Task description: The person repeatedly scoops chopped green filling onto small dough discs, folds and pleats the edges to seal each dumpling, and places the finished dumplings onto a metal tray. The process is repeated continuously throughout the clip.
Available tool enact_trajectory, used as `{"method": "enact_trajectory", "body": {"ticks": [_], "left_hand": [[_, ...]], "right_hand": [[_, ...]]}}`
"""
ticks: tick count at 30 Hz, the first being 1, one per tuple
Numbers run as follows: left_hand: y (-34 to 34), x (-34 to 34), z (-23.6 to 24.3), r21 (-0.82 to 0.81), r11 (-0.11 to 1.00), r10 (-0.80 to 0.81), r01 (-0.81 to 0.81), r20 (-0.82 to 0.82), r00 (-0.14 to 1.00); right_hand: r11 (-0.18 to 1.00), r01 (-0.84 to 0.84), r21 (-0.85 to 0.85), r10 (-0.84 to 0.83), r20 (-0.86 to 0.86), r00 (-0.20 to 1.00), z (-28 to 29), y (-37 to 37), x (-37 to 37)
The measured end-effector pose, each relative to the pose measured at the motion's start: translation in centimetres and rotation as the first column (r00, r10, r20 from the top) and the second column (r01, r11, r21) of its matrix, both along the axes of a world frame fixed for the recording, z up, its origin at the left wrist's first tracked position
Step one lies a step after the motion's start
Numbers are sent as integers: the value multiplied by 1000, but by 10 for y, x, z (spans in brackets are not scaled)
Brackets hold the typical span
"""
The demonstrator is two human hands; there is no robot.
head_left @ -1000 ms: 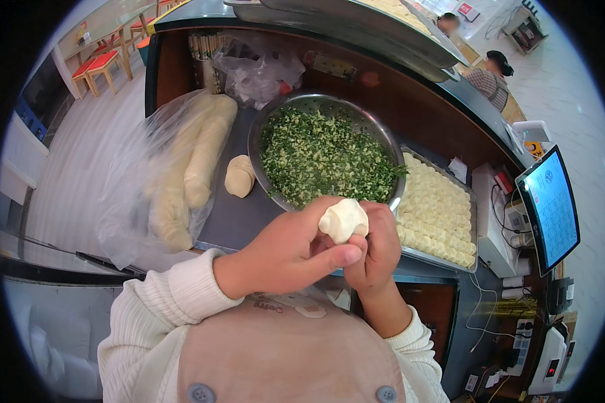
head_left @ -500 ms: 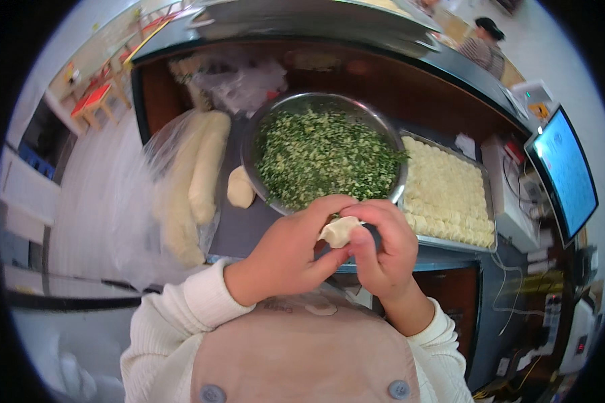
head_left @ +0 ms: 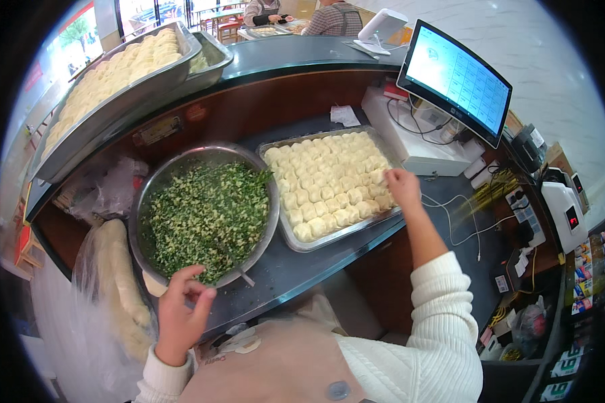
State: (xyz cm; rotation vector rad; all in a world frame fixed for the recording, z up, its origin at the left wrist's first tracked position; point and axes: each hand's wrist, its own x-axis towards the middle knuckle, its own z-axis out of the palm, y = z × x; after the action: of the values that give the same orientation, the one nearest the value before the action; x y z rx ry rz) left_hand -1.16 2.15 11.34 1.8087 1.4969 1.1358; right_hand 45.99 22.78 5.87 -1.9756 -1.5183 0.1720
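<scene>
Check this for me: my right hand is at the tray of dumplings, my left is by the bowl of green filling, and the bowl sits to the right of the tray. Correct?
Not quite: the head view shows the bowl of green filling to the left of the tray of dumplings. Your right hand and left hand are as you said.
</scene>
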Motion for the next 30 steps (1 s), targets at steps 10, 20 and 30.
{"method": "enact_trajectory", "body": {"ticks": [10,20,30], "left_hand": [[-17,-40,-30,-108,966,245,-235,85,966],[-26,-55,-49,-127,942,326,-312,106,940],[-42,-89,-89,-193,804,584,-562,78,808]], "right_hand": [[992,124,7,-115,415,902,-11,57,72],[983,164,-78,-98,534,840,-20,53,51],[970,152,-188,-64,410,910,-24,53,64]]}}
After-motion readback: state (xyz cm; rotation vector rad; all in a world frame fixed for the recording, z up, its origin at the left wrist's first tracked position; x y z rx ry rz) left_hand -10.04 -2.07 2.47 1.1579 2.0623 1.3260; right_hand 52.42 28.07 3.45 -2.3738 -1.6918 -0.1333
